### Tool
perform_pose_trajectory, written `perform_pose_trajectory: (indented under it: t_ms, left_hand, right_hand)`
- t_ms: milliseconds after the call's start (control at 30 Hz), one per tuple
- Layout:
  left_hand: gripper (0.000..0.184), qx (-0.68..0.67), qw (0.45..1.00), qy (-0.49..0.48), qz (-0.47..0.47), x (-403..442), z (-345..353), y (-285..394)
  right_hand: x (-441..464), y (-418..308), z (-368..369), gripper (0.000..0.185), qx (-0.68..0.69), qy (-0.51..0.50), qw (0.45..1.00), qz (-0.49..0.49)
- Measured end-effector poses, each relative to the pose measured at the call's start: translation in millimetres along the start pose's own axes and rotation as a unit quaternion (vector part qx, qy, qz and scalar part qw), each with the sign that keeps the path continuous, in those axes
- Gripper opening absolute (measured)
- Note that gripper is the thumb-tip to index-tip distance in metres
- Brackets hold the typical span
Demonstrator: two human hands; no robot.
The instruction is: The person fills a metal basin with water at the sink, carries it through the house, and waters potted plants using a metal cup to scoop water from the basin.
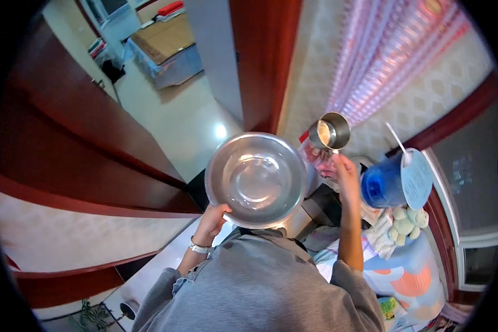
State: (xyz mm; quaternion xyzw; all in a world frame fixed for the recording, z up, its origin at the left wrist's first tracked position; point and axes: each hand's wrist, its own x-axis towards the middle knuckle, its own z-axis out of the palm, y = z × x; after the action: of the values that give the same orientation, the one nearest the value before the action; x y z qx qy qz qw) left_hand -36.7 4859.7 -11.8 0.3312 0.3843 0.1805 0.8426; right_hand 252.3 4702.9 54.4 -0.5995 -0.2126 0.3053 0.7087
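Now the left hand [210, 222] is clasping the basin [218, 176] by its near-left rim; the right hand [346, 170] is gripping the cup [331, 131] by its handle, right of the basin's far side.

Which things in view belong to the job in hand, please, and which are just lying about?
In use:
metal bowl, in the left hand
metal cup, in the right hand

Seemingly just lying about:
blue container
soft toy
plant
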Motion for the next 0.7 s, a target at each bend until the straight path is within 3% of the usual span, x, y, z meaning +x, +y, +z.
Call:
perform_pose_trajectory:
  t_ms: [267, 600, 700]
  left_hand:
    - [0.037, -0.014, 0.999, 0.050, 0.007, 6.1, -78.7, 31.6]
    - [0.025, -0.094, 0.990, 0.103, 0.025, 54.0, -120.7, 90.4]
    - [0.025, -0.062, 0.991, 0.118, 0.019, 85.0, -138.5, 109.2]
  right_hand:
    - [65.0, 112.6, 125.3, 0.023, -0.029, -0.049, 0.998, -0.032]
    - [139.8, 122.0, 230.5, 0.026, -0.025, -0.066, 0.995, 0.074]
    - [184.7, 133.2, 255.0, 0.026, 0.000, -0.081, 0.990, 0.115]
